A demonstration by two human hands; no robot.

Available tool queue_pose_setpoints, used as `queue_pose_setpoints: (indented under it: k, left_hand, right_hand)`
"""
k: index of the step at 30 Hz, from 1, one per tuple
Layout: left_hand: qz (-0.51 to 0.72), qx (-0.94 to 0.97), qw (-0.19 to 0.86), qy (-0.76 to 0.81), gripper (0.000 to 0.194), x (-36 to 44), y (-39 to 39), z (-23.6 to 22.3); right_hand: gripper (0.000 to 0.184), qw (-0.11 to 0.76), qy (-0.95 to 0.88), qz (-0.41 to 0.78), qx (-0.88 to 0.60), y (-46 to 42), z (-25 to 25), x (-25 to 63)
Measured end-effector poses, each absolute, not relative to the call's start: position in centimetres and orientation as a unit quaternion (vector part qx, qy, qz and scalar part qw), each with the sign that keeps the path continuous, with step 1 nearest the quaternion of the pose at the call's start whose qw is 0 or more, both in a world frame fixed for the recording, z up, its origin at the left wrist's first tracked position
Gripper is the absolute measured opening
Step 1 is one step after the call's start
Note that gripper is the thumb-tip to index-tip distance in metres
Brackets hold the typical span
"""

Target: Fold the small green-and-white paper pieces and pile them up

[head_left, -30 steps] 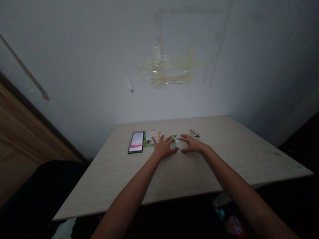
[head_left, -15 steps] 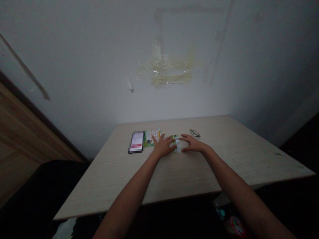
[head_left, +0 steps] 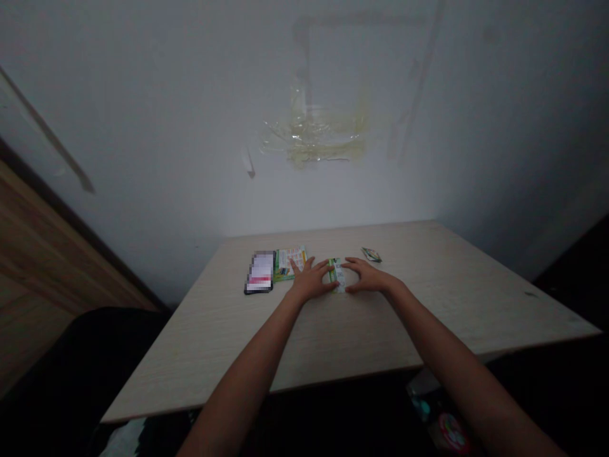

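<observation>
A small green-and-white printed paper or packet (head_left: 338,274) lies flat on the table between my two hands; its exact kind I cannot make out. My left hand (head_left: 311,280), fingers spread, rests at its left side with fingertips on or beside its edge. From the right, my right hand (head_left: 367,277) touches its other edge with thumb and fingers apart. Left of my left hand is a larger green-and-white printed sheet or booklet (head_left: 291,260), partly covered by that hand. A phone (head_left: 259,273) with a blurred-out screen lies against the booklet's left side.
A small dark-green packet (head_left: 372,254) lies beyond my right hand on the pale wooden table (head_left: 333,343). The wall (head_left: 200,158) with old clear tape (head_left: 323,136) rises at the table's back edge. Below the front edge, a pink round item (head_left: 451,431) shows in the dark.
Both hands stay almost where they were around the small printed piece. The objects on the table have not visibly moved.
</observation>
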State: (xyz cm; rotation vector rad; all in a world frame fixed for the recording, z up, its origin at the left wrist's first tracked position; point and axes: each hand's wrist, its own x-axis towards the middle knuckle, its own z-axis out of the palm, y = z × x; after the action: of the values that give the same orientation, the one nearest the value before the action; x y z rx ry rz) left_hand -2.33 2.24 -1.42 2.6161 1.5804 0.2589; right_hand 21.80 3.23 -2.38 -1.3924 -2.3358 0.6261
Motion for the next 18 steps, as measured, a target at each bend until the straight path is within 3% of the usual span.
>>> queue_pose_setpoints:
  k: [7, 9, 13, 18]
  left_hand:
    - [0.078, 0.847, 0.031, 0.526, 0.075, -1.77, 1.59, -1.53]
    - [0.086, 0.845, 0.025, 0.527, 0.076, -1.69, 1.46, -1.61]
    - [0.084, 0.846, 0.022, 0.526, 0.077, -1.64, 1.36, -1.53]
    - [0.073, 0.851, 0.024, 0.519, 0.075, -1.62, 1.32, -1.20]
  right_hand:
    - [0.086, 0.189, -0.828, 0.212, -0.483, 3.31, -2.65, 22.02]
    - [0.076, 0.216, -0.826, 0.208, -0.478, 3.42, -2.82, 22.11]
    - [0.032, 0.279, -0.820, 0.217, -0.450, 3.67, -2.89, 22.34]
    - [0.028, 0.296, -0.818, 0.253, -0.422, 3.63, -2.54, 22.48]
